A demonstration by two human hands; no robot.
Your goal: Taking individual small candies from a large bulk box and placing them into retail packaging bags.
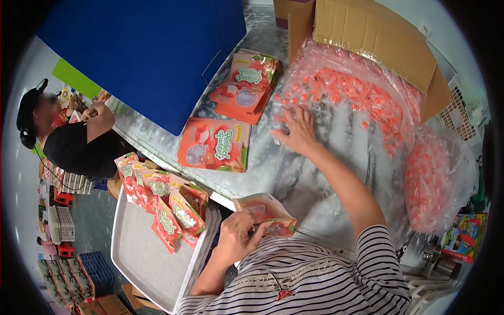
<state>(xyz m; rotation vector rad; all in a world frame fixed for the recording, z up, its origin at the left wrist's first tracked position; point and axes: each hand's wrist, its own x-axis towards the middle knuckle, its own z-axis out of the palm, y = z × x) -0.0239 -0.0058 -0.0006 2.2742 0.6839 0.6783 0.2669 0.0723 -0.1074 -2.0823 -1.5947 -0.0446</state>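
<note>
My left hand (pixel 239 236) grips an opened pink pouch (pixel 277 214) close to my body, thumb and fingers pinching its near side. The pouch's mouth gapes, but its contents are hard to make out. My right hand (pixel 298 130) is stretched out over the table with its fingers spread, at the left edge of a heap of small wrapped red-orange candies (pixel 346 89). No candy shows in it, though the space under its palm is hidden. The heap spills from a clear plastic liner in a cardboard box (pixel 367 37) lying on its side.
Flat printed pouches (pixel 215 144) and another stack (pixel 247 84) lie left of my right hand. Filled pouches (pixel 168 205) sit in a white tray (pixel 142 268). A bag of red candies (pixel 428 181) stands right. A large blue panel (pixel 142 47) and a person (pixel 79 136) are at left.
</note>
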